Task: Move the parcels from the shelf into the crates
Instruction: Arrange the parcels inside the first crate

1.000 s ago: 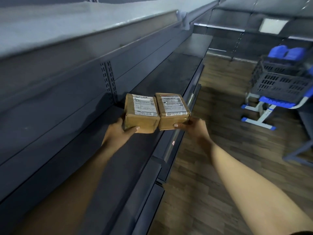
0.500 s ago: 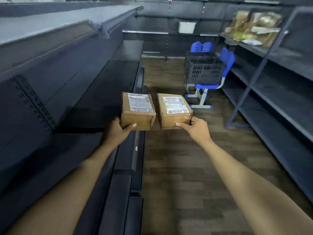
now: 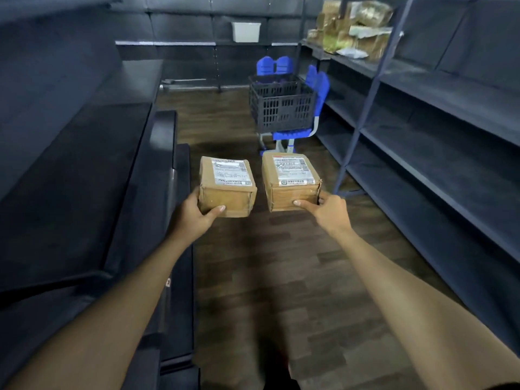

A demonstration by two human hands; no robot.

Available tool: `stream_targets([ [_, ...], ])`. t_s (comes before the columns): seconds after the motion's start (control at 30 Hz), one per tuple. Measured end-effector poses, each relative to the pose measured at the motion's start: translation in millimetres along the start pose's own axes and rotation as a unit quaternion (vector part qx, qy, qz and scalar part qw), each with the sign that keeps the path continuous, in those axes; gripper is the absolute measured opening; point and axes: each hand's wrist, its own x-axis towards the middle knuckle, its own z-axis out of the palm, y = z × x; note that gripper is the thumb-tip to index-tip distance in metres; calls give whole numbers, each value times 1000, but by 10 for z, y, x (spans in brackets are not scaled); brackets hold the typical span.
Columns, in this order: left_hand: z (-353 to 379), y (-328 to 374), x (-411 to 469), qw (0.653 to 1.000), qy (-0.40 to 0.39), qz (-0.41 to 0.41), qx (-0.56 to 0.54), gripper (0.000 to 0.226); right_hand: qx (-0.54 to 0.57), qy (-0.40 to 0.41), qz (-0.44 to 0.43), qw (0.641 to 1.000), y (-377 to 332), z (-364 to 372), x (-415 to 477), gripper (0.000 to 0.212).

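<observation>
I hold two small brown cardboard parcels with white labels out in front of me over the wooden floor. My left hand (image 3: pixel 197 213) grips the left parcel (image 3: pixel 227 185) from below and at its near side. My right hand (image 3: pixel 326 211) grips the right parcel (image 3: pixel 291 180) at its near right corner. A small gap separates the two parcels. Straight ahead, a dark slatted crate (image 3: pixel 281 106) sits on a blue chair (image 3: pixel 316 108). More parcels (image 3: pixel 349 29) are piled on the upper shelf at the right.
A dark shelf unit (image 3: pixel 84 153) runs along my left, another shelf unit (image 3: pixel 439 130) along my right, with a wooden-floor aisle (image 3: pixel 270 277) between. A second blue chair (image 3: pixel 274 66) stands behind the crate. A white bin (image 3: pixel 245 31) hangs on the back wall.
The view has swung right from the left shelf to face down the aisle. Both parcels came away from the shelf and drew slightly apart; the crate now lies straight ahead and closer.
</observation>
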Motion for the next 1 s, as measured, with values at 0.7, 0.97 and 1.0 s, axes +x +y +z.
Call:
stream_targets([
  [0.7, 1432, 85, 3608, 999, -43, -27, 9, 67, -7, -19, 32, 999, 423, 184, 3702, 49],
  [0.97, 1472, -274, 5688, 998, -67, -1, 10, 65, 11, 17, 33, 999, 198, 851, 5427, 28],
  [1.0, 1478, -312, 5915, 997, -72, 4, 10, 65, 10, 22, 32, 999, 168, 931, 5624, 24],
])
